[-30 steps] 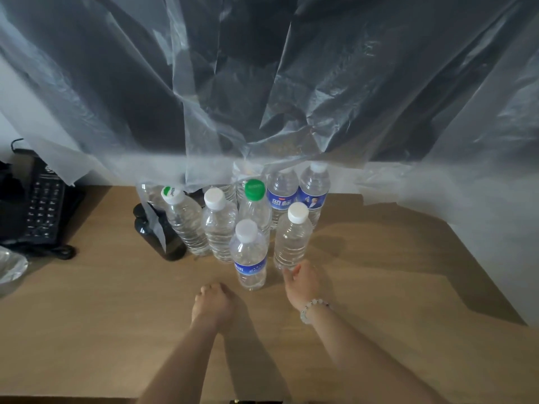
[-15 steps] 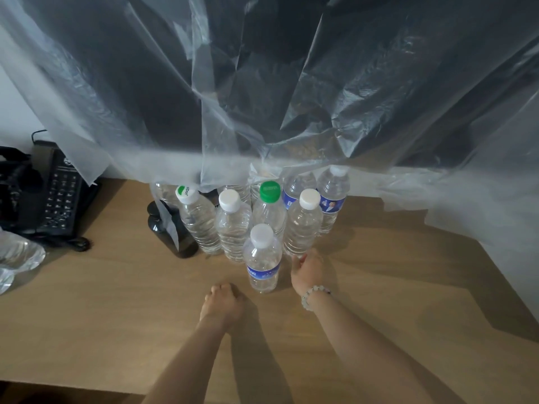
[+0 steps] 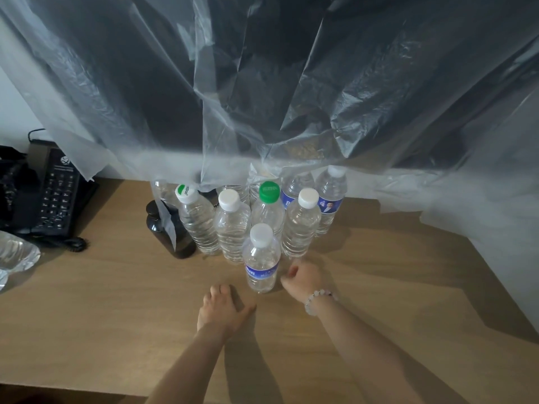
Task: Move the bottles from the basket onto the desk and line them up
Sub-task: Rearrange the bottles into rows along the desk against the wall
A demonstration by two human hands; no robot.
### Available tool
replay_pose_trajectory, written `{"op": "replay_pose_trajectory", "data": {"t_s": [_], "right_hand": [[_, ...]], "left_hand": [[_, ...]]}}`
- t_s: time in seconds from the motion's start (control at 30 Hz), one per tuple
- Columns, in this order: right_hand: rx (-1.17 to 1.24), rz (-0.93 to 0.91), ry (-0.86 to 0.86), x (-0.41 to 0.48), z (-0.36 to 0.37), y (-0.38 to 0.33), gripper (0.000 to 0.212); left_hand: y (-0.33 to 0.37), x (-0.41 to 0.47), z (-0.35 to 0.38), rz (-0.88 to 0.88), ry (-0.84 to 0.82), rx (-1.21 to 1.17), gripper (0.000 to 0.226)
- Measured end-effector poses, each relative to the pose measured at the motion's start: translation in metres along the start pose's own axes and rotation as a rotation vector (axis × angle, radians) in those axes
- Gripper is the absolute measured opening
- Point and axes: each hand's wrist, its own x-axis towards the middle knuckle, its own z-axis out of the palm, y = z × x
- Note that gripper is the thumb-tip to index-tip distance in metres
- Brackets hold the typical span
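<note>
Several clear water bottles stand clustered on the wooden desk under a hanging plastic sheet. At the front stands a blue-labelled bottle. Behind it are a white-capped bottle, a green-capped bottle, another white-capped bottle and a tilted bottle. Two blue-labelled bottles stand at the back, partly under the sheet. My left hand lies on the desk just left of the front bottle, holding nothing. My right hand, fingers curled, sits close to its right side, empty. No basket is in view.
A translucent plastic sheet hangs over the back of the desk and hides the rear bottles' tops. Two dark bottles stand left of the cluster. A black desk phone and crumpled clear plastic lie at the far left.
The white-capped bottle on the right was pushed back into the cluster. My right hand then let go and drew back beside the front bottle. My left hand stayed on the desk.
</note>
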Motion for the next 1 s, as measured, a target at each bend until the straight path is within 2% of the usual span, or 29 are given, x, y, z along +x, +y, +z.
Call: {"op": "replay_pose_trajectory", "data": {"t_s": [0.07,0.17,0.23,0.3,0.4,0.57,0.7,0.8,1.0], "right_hand": [[-0.075,-0.089,-0.076,-0.012,0.007,-0.002,0.040],[0.028,-0.199,-0.008,-0.019,0.027,-0.014,0.074],[0.075,-0.194,0.031,-0.020,0.033,-0.024,0.085],[0.074,-0.170,0.066,-0.021,0.034,-0.028,0.086],[0.106,-0.158,0.112,-0.027,0.033,-0.026,0.075],[0.411,-0.006,0.223,-0.025,0.047,0.002,0.068],[0.312,0.062,0.290,-0.023,0.029,0.025,0.064],[0.255,0.065,0.376,-0.020,0.017,0.035,0.071],[0.281,0.097,0.447,-0.009,0.010,0.039,0.075]], "left_hand": [[-0.002,-0.002,0.001,0.011,0.000,0.006,0.069],[-0.003,-0.006,0.002,0.027,-0.009,0.045,0.069],[-0.002,-0.008,0.003,0.035,-0.017,0.055,0.070],[-0.002,-0.007,0.003,0.034,-0.014,0.038,0.071],[-0.003,-0.003,0.000,0.042,0.004,0.036,0.073],[-0.002,0.000,-0.001,0.027,-0.012,0.038,0.075],[-0.001,0.001,-0.001,0.037,0.005,0.039,0.077],[0.000,-0.001,-0.002,0.041,0.014,0.069,0.078],[0.000,-0.003,-0.002,0.023,0.017,0.032,0.078]]}}
